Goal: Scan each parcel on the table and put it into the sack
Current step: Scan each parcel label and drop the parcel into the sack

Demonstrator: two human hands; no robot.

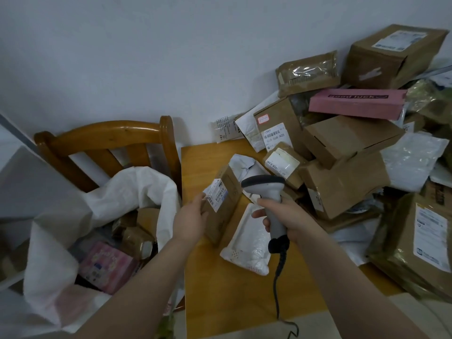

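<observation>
The left hand [189,220] grasps a small brown cardboard parcel [227,211] with a white barcode label, thumb on the labelled face and fingers curled round its far side. The parcel is tilted above the left part of the orange-brown wooden table [232,302]; whether its lower end touches the tabletop I cannot tell. At the parcel's three o'clock, just beside it, the right hand [291,218] is wrapped round the handle of a grey-and-white handheld barcode scanner [265,189], from which a black cable [277,285] hangs towards six o'clock. A white padded plastic mailer [247,245] lies flat on the table between the two hands. At the parcel's nine o'clock an open white woven sack [137,189] stands against a varnished wooden chair [110,133], with brown parcels and a pink printed box [107,267] inside. From one to four o'clock a heap of brown cartons [347,140] and a flat pink cardboard box [357,104] covers the table.
</observation>
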